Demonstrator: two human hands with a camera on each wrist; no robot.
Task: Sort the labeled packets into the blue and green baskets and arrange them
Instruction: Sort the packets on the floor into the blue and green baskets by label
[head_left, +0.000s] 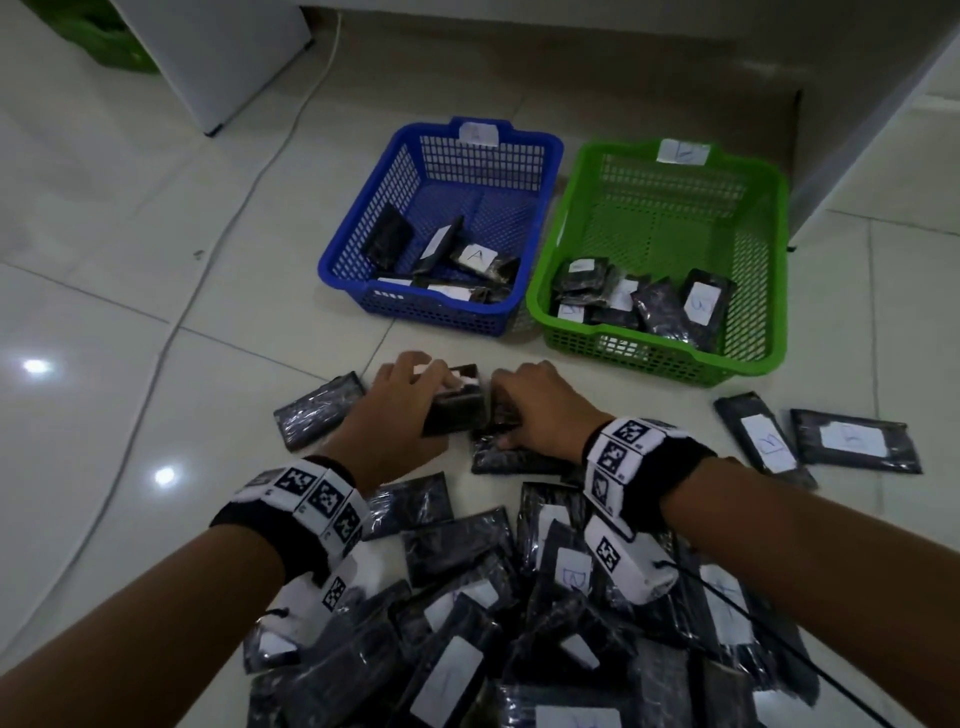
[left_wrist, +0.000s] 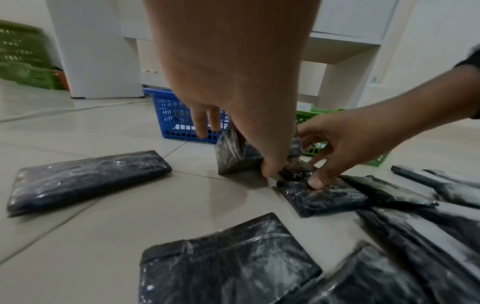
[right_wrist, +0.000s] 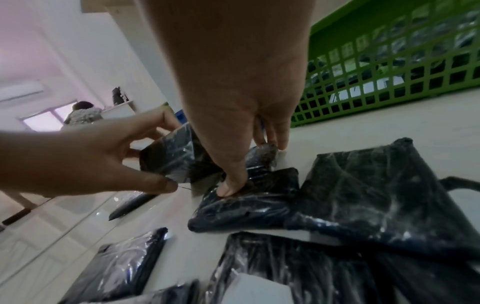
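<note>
From the head view, the blue basket (head_left: 440, 223) sits on the tiled floor (head_left: 130, 312) with the green basket (head_left: 660, 260) touching its right side; each carries a paper tag on its far rim and holds a few dark wrapped packets at its near end. Just in front of the blue basket, the left hand (head_left: 400, 410) holds a packet (head_left: 457, 402) raised on edge, its white label facing up under the fingers, the grip curled round it. Beside it the right hand (head_left: 540, 410) grips a second packet (head_left: 511, 452) that lies on the floor. Nearer the person than the blue basket spreads a heap of packets (head_left: 519, 623), and two labelled packets (head_left: 815, 441) lie to the right, in front of the green basket. In the left wrist view, the left hand (left_wrist: 233, 86) holds the tilted packet (left_wrist: 233, 152) in front of the blue basket (left_wrist: 168, 115), thumb at its lower corner, while the right hand (left_wrist: 345, 139) has its thumb pressed on the flat packet (left_wrist: 319, 195). In the right wrist view, the right hand (right_wrist: 233, 82) pinches the far end of the flat packet (right_wrist: 249, 197), thumb on top and fingers curled over its far edge, close by the green basket (right_wrist: 389, 67); the left hand (right_wrist: 85, 156) clasps the raised packet (right_wrist: 174, 152) between thumb and fingers.
</note>
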